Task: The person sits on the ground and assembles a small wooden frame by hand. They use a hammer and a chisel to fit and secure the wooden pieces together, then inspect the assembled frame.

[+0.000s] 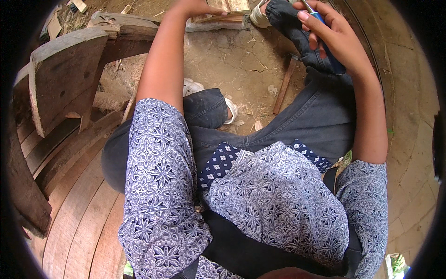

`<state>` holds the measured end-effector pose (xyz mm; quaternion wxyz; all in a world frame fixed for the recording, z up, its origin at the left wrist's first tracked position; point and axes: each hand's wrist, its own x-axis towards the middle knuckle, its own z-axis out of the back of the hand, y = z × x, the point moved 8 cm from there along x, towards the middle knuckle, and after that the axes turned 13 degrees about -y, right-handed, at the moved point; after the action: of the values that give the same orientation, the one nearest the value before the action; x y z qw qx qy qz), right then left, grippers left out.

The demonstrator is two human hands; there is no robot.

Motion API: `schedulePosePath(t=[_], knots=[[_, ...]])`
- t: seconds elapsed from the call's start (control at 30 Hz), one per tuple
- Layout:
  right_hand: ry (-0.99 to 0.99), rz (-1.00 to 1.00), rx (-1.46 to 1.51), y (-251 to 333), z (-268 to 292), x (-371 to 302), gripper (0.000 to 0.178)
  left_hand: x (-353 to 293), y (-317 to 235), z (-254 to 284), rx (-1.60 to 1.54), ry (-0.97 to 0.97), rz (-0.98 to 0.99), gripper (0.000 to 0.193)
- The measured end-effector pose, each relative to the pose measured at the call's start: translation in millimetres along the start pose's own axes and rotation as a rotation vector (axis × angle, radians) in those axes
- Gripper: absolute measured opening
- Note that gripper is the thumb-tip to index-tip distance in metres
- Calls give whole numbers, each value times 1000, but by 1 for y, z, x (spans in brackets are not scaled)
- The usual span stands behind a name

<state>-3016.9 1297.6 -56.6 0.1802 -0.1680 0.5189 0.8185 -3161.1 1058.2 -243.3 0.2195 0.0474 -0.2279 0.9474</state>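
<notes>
At the top edge of the head view, my left hand is on a light wooden piece, its thumb stretched along the near side. The picture's edge cuts off its other fingers. The wood lies on a greyish block on the ground. To the right, my right hand is raised above my leg, with its fingers closed around a blue-handled tool. A thin metal shaft shows at the tool's upper end. Its tip is out of view, so I cannot tell whether it is a chisel or a screwdriver.
A hammer-like tool with a wooden handle lies on the dirt floor between my legs. Wood chips are scattered about. Left of me stand dark wooden boards and a slatted wooden seat. A curved wall-like surface rises at right.
</notes>
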Motion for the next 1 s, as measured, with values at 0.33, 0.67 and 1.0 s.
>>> schedulePosePath(t=[0.33, 0.67, 1.0], knots=[[11, 95, -50, -4, 3, 4, 37, -4, -12, 7, -64, -10, -36, 112], [64, 153, -78, -3, -1, 2, 41, -18, 5, 3, 28, -10, 100, 131], [69, 81, -85, -9, -4, 7, 41, -21, 10, -8, 2, -37, 188, 132]])
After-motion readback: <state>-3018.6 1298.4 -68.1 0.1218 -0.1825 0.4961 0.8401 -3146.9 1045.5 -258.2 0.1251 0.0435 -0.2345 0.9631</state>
